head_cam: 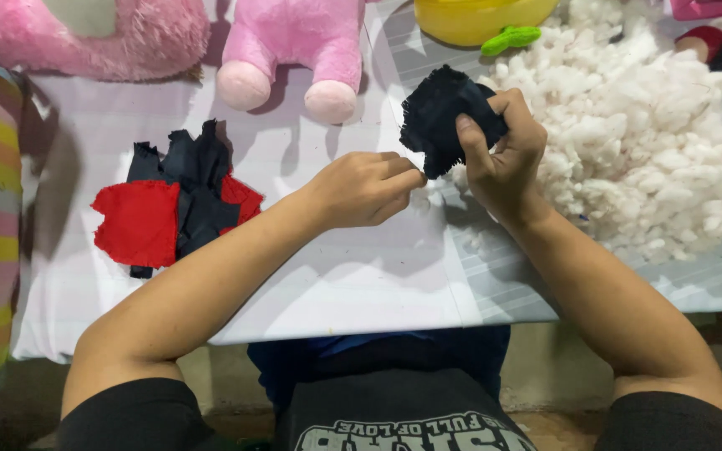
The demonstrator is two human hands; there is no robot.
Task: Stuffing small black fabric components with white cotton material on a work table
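Right hand (503,159) closes its grip on a dark cloth piece (440,117) above the counter (361,276), beside stuffing (645,142); left hand (369,188) pinches at its lower edge. Best done with the cloth held taut.

Toy workshop: stuffing heap (628,142), plush toys (294,50)

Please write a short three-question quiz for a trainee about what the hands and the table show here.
1. True or false: the right hand grips the dark navy frayed fabric piece.
2. What lies directly right of that hand? A) heap of white fluffy stuffing B) a spool of thread C) scissors
3. What does the left hand do?

Key
1. True.
2. A.
3. Its pinched fingertips meet the fabric piece's lower edge; whether they hold anything is too small to tell. The pile of red and dark cloth scraps lies apart, to its left.
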